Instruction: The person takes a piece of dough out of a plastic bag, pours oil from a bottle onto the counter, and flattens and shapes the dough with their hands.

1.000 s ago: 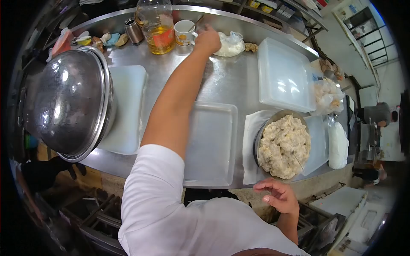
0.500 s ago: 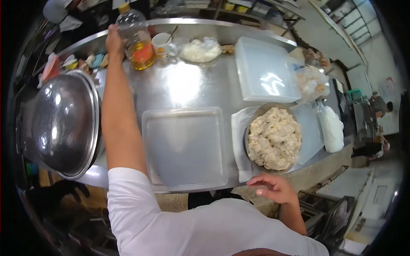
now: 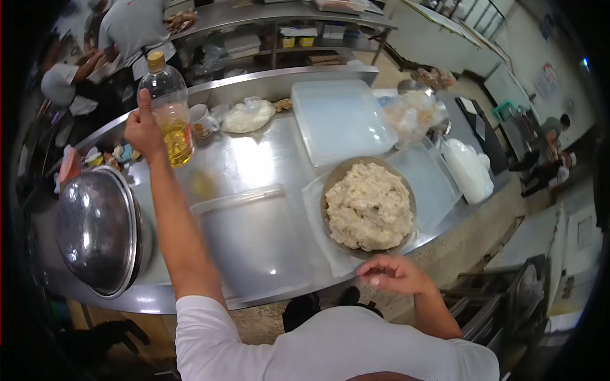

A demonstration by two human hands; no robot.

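Note:
My left hand (image 3: 146, 132) is wrapped round a large clear bottle of yellow oil (image 3: 176, 141) with a yellow cap. The bottle is upright and lifted off the steel table, its yellow reflection showing below it. My right hand (image 3: 400, 277) hovers by the table's front edge, fingers loosely bent and apart, holding nothing visible. Just beyond it sits a round bowl (image 3: 326, 223) heaped with a pale, lumpy mixture (image 3: 370, 204). A shallow clear plastic tray (image 3: 254, 238) lies in front of me, left of the bowl, partly covered by my left forearm.
A domed metal lid (image 3: 95, 228) covers a pot at the left. Along the back stand a cup (image 3: 202, 119), a bag of white stuff (image 3: 249, 115) and stacked plastic containers (image 3: 343, 120). A white bag (image 3: 468, 170) lies at the right. Other people (image 3: 136, 28) work beyond the table.
My left hand has raised the oil bottle from the tabletop and brought it nearer. The view has shifted and tilted. My right hand's fingers have curled slightly more.

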